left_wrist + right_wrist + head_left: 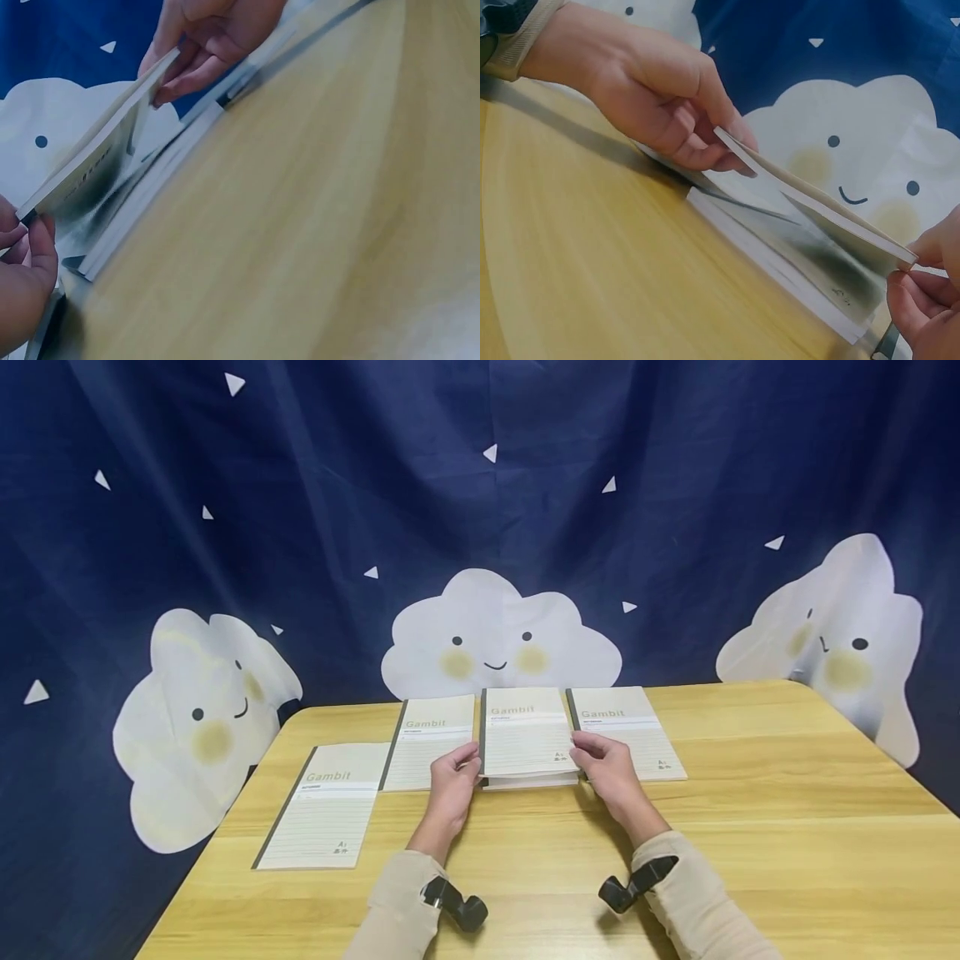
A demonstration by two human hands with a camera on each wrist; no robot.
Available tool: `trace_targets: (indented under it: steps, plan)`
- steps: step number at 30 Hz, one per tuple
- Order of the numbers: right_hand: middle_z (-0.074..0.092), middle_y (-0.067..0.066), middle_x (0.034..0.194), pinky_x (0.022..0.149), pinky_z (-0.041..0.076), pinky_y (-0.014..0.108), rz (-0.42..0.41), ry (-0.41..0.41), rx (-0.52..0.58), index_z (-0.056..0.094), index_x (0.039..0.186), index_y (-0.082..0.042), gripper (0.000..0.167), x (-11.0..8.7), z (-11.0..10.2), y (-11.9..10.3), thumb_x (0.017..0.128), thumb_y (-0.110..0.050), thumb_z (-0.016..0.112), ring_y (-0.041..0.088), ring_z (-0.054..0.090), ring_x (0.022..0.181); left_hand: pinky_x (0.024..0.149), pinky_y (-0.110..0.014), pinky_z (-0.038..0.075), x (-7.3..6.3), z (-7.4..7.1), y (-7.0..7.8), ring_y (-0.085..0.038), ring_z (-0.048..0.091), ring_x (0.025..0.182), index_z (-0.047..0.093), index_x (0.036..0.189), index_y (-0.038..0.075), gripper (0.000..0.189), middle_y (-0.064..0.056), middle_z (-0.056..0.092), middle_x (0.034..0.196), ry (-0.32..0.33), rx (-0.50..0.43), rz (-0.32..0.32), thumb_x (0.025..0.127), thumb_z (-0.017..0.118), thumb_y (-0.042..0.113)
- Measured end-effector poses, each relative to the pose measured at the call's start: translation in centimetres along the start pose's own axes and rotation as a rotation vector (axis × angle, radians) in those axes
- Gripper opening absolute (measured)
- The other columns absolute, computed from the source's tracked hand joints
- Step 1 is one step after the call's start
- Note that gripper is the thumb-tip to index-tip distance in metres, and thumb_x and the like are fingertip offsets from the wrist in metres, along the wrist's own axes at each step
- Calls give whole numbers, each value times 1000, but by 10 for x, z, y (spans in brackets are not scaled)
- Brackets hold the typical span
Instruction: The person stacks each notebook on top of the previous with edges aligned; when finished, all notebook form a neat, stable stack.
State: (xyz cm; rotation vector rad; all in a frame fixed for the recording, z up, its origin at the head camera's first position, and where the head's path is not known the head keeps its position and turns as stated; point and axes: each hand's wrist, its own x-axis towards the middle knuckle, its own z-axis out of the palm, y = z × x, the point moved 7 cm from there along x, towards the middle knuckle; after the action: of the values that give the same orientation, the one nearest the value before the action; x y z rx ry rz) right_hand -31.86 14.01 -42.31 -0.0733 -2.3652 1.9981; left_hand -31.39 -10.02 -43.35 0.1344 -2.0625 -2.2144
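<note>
Fingers pinch a cream, dark-spined, rectangular paper notebook [527,733], left hand [452,772] at eight o'clock, right hand [611,772] at four, I'd guess so neither side sags.

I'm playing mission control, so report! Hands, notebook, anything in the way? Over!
Left hand, right hand: fingers gripping opposite sides. Gambit notebook: raised above at least one lower notebook. Nothing visibly blocking it.
</note>
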Motion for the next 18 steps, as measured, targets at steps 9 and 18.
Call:
trace_targets:
  steps: [9,18]
  plan:
    - [50,20,135,102,41,35,-9,-53,-83,50,133,1,41,-2,6,1,92,-6,54,28,46,123,83,-30,54,-3,2,-1,-26,57,103,59,119,-7,33,-21,60,115,18,122,50,88,49,-7]
    - [50,22,135,105,40,43,-49,-50,-146,50,133,2,44,-3,12,5,90,-2,56,32,47,123,90,-34,52,-13,10,5,-33,54,115,54,123,-11,36,-27,55,127,-46,165,78,88,47,-6]
